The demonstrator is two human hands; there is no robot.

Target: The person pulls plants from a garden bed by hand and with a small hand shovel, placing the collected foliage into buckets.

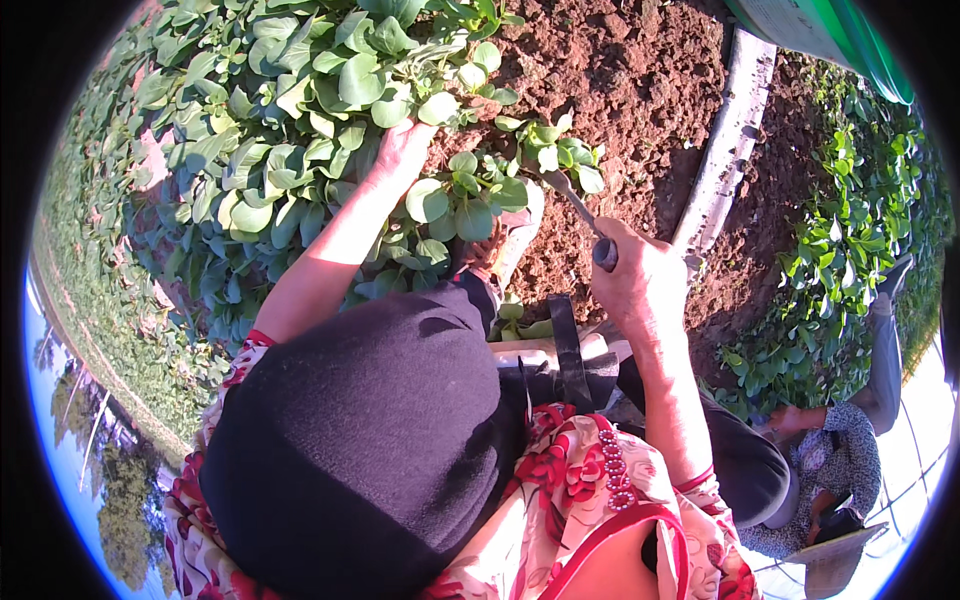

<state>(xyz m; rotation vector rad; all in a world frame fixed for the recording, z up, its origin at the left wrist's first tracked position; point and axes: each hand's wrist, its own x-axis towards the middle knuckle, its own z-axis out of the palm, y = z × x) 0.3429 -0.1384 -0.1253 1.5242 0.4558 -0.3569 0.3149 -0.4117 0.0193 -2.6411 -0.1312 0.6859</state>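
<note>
My left hand (405, 150) reaches in among the broad-leaved green plants (362, 80) at upper centre, its fingers hidden by leaves. My right hand (640, 275) is closed around the handle of a small hand tool with a narrow metal blade (574, 197). The blade points up and left, its end beside a small clump of leafy greens (550, 145) on the soil; whether it touches the stems is unclear. Between the two hands stand more round-leaved greens (470, 200).
Bare reddish-brown soil (620, 90) lies beyond my right hand. A pale flattened hose (725, 140) crosses it, below a green container (835, 35). My shoe (520, 235) stands by the greens. A co-worker (840, 460) crouches at lower right beside another plant row (835, 260).
</note>
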